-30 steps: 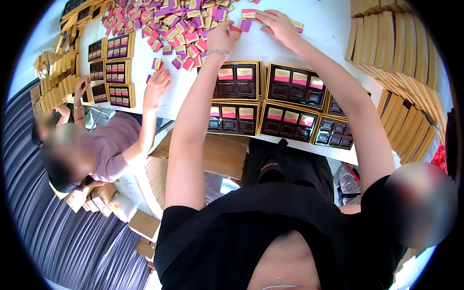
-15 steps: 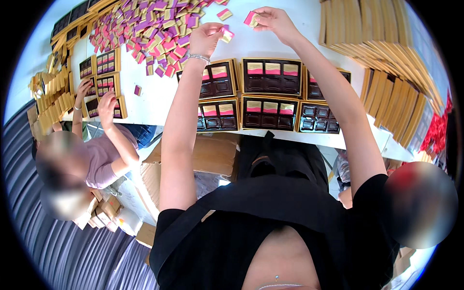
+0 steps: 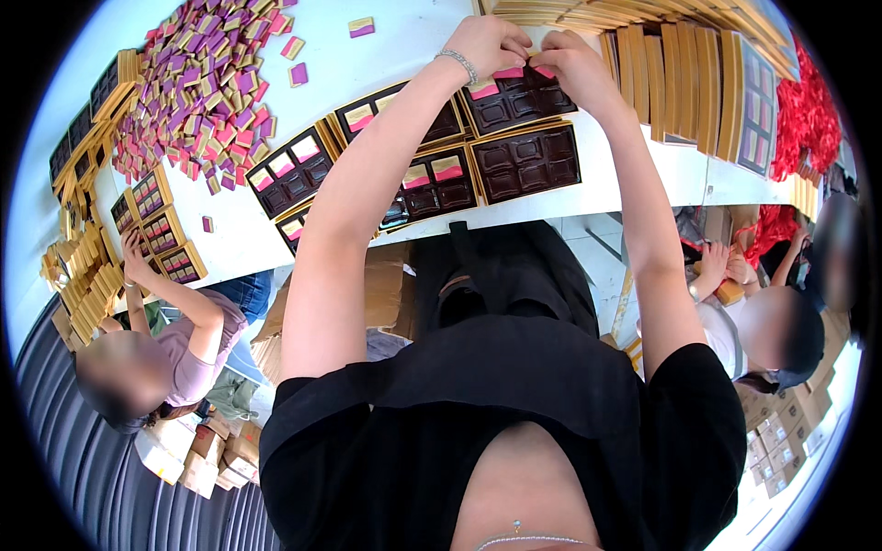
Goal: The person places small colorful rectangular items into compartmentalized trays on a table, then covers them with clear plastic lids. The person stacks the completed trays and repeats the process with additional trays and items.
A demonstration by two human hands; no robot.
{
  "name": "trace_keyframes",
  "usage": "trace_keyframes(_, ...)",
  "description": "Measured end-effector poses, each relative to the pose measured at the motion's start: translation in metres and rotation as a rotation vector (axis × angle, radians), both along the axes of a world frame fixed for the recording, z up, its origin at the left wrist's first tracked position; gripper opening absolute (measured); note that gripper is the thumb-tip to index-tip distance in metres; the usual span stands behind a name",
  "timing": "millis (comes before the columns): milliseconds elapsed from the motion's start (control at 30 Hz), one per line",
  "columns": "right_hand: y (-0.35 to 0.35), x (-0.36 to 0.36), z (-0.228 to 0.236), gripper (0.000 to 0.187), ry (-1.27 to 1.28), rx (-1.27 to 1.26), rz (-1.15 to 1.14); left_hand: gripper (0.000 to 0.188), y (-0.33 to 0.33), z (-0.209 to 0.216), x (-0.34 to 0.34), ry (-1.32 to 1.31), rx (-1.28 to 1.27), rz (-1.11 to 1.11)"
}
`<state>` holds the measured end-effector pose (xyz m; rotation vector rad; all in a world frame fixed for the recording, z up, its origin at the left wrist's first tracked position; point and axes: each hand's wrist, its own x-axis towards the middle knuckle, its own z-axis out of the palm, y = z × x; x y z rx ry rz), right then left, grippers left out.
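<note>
My left hand is over the back-right brown tray, its fingertips closed on a small pink-and-gold wrapped piece in the upper row. Close beside it, my right hand pinches another pink piece at that tray's upper right corner. A pink-and-gold piece lies in the same row to the left. In front, the tray shows bare dark compartments. My left forearm partly hides the middle trays; the left tray holds several pieces along its top row.
A large heap of pink, purple and gold pieces covers the back left, with a few loose ones near it. Gold-edged boxes stand packed at the right, beside red shredded filler. Co-workers sit at left and right.
Both hands have come down from above the table onto the back-right tray with their pieces. The view has turned, so the heap and trays appear shifted.
</note>
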<state>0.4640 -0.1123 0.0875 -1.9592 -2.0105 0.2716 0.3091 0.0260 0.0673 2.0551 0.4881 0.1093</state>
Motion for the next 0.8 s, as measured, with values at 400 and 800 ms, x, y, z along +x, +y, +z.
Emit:
trace_keyframes(400,-0.060,-0.014,-0.041,0.049,0.097,0.092,-0.145,0.048,-0.104,-0.019,-0.037,0.081,0.827,0.094)
trace_keyframes(800,-0.061,-0.012,-0.042,0.045,-0.154,0.057,-0.052,0.058,-0.092,-0.028,-0.050,0.198,0.850,-0.134)
